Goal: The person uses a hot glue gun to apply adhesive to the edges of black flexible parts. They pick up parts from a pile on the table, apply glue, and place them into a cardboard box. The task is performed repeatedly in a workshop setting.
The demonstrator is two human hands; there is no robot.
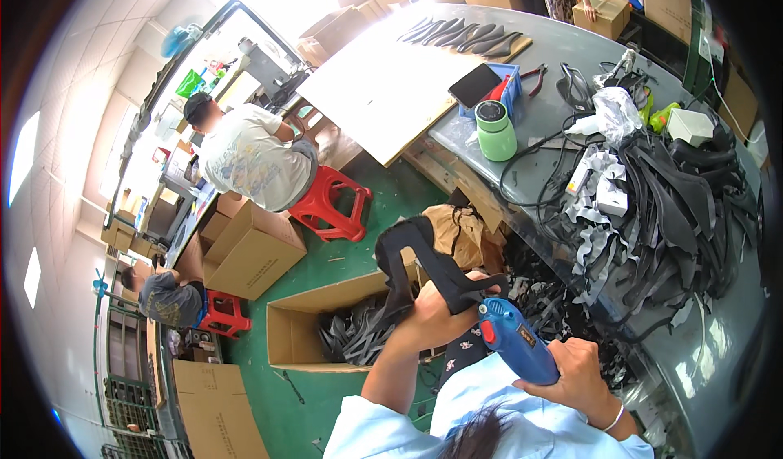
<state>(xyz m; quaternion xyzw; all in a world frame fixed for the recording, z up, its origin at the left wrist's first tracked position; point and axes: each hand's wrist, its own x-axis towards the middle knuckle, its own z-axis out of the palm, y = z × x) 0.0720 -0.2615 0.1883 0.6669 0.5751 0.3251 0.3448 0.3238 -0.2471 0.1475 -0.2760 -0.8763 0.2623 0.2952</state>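
My left hand (432, 319) is closed around a bent black piece (408, 251) that looks soft, with an open gap in its middle. The piece is raised above an open cardboard box (298, 328) holding several black strips. My right hand (575, 373) grips a blue handheld power tool (522, 345) with a red button, and a white band circles that wrist. The tool's front end is close beside the black piece and my left fingers. Whether the two touch cannot be told.
To the right, a grey table (693, 377) bears a heap of black strips (669, 198), cables, a green flask (494, 133) and a blue bin (512, 92). Black curved parts (465, 37) lie on a pale board (367, 84). Ahead left, a person sits on a red stool (334, 206).
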